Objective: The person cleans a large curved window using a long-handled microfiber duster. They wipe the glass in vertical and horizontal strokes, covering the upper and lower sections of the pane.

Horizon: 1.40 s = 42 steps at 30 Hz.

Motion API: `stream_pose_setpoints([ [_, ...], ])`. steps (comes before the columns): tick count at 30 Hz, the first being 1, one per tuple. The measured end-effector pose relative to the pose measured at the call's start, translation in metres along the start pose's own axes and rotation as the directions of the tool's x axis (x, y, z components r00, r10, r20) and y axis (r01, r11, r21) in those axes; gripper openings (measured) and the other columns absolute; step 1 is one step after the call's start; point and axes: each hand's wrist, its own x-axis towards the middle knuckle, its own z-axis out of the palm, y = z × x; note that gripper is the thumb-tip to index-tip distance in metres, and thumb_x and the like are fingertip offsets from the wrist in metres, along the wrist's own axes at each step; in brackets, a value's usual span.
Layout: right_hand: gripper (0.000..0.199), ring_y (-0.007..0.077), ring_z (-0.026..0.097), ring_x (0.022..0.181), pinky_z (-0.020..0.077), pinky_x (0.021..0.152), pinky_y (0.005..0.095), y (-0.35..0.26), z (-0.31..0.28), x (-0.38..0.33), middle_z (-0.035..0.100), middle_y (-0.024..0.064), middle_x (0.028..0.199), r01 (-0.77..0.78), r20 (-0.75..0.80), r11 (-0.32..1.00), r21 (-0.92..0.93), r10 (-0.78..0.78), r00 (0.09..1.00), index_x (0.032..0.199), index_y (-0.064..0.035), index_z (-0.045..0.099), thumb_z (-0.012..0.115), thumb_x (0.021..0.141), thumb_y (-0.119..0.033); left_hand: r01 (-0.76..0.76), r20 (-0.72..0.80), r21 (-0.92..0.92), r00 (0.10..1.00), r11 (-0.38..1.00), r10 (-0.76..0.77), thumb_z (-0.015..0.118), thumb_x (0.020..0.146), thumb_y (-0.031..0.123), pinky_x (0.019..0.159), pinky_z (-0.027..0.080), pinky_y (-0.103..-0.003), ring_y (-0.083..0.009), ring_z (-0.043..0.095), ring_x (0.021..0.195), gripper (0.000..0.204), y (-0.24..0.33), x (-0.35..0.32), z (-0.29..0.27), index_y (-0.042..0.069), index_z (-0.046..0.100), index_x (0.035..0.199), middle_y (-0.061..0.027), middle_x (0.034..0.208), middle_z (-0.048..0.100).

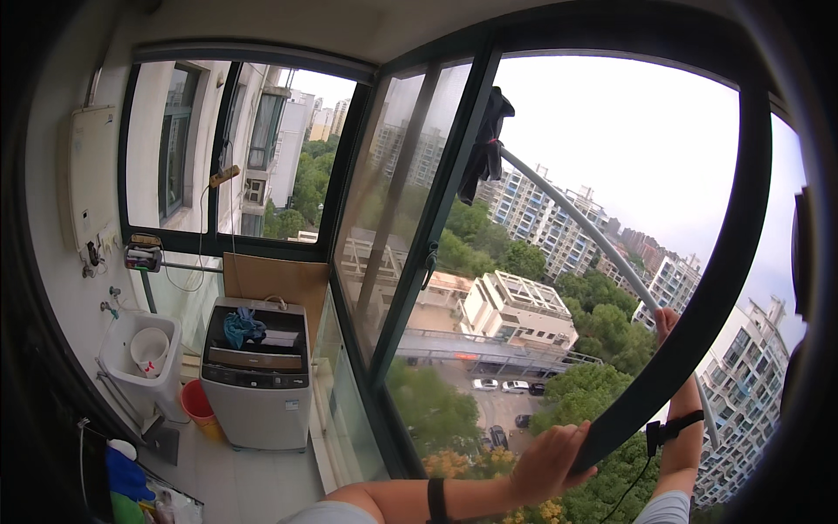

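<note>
My right hand [665, 325] reaches outside past the window frame, its fingers closed round a long grey pole [594, 229]. The pole slants up and to the left. A black cloth [483, 153] hangs bunched on its far end, tied with something red, beside the edge of the sliding window [406, 188]; whether it touches the glass I cannot tell. The pole's lower end shows past my right forearm. Low in the view my left hand [550, 461] grips the dark window frame [650, 406], fingers over its edge. Both forearms wear black straps.
Beyond the open window are a long drop, trees, parked cars and apartment blocks. Indoors at left stand a top-loading washing machine [257, 415] with clothes in it, a red bucket [198, 402] and a white sink [118, 356]. A power strip [224, 176] hangs by its cord.
</note>
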Motion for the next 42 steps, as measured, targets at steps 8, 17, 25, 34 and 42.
stream_pose_setpoints([
  [8, 0.055, 0.0354, 0.064, 0.069, 0.0455, 0.062, 0.0476, -0.094, 0.037, 0.044, 0.065, 0.0137, 0.072, 0.082, 0.101, 0.984, -0.157, -0.067, 0.993, 0.082, -0.0094, 0.065, 0.042, 0.102, -0.055, 0.016, -0.018, -0.039, 1.0, 0.999, -0.016, 0.071, 0.087, 0.036, 0.086, 0.05, -0.041, -0.0334, 0.057, 0.1, 0.079, 0.003, 0.001, 0.002, -0.011, 0.039, 0.142, -0.0193, 0.112, 0.053],
  [17, 0.055, 0.0401, 0.064, 0.075, 0.0482, 0.067, 0.0519, -0.181, 0.075, 0.069, 0.066, 0.0161, 0.075, 0.109, 0.141, 0.975, -0.193, -0.082, 0.987, 0.091, -0.0109, 0.064, 0.036, 0.102, -0.057, 0.022, 0.007, -0.031, 1.0, 0.999, -0.022, 0.072, 0.084, 0.034, 0.087, 0.05, -0.041, -0.0342, 0.056, 0.1, 0.077, 0.003, 0.004, -0.005, -0.011, 0.043, 0.139, -0.0185, 0.113, 0.052],
  [25, 0.048, 0.0447, 0.062, 0.07, 0.0468, 0.062, 0.0561, -0.121, 0.082, -0.049, 0.063, 0.0186, 0.068, 0.206, 0.279, 0.942, -0.264, -0.13, 0.951, 0.084, -0.0123, 0.058, 0.042, 0.1, -0.055, 0.006, -0.043, -0.059, 0.999, 0.998, -0.008, 0.071, 0.088, 0.036, 0.08, 0.051, -0.043, -0.0331, 0.058, 0.092, 0.071, 0.005, 0.005, -0.003, -0.01, 0.048, 0.137, -0.0188, 0.113, 0.054],
  [34, 0.053, 0.0419, 0.066, 0.077, 0.0489, 0.067, 0.0541, -0.152, 0.148, -0.044, 0.068, 0.0184, 0.075, 0.233, 0.407, 0.919, -0.319, -0.09, 0.909, 0.085, -0.0091, 0.062, 0.041, 0.1, -0.055, 0.019, -0.05, -0.083, 0.998, 0.996, -0.023, 0.071, 0.087, 0.037, 0.083, 0.05, -0.043, -0.0331, 0.058, 0.094, 0.073, 0.005, 0.005, -0.004, -0.01, 0.047, 0.137, -0.0177, 0.114, 0.054],
  [42, 0.047, 0.0438, 0.063, 0.071, 0.0464, 0.063, 0.0545, -0.113, 0.11, -0.124, 0.064, 0.0179, 0.069, 0.172, 0.472, 0.963, -0.206, -0.057, 0.88, 0.082, -0.0094, 0.058, 0.045, 0.1, -0.051, 0.034, -0.027, -0.082, 0.999, 0.996, -0.036, 0.068, 0.088, 0.039, 0.087, 0.05, -0.043, -0.0324, 0.057, 0.096, 0.075, 0.005, 0.004, 0.0, -0.01, 0.044, 0.139, -0.0178, 0.113, 0.053],
])
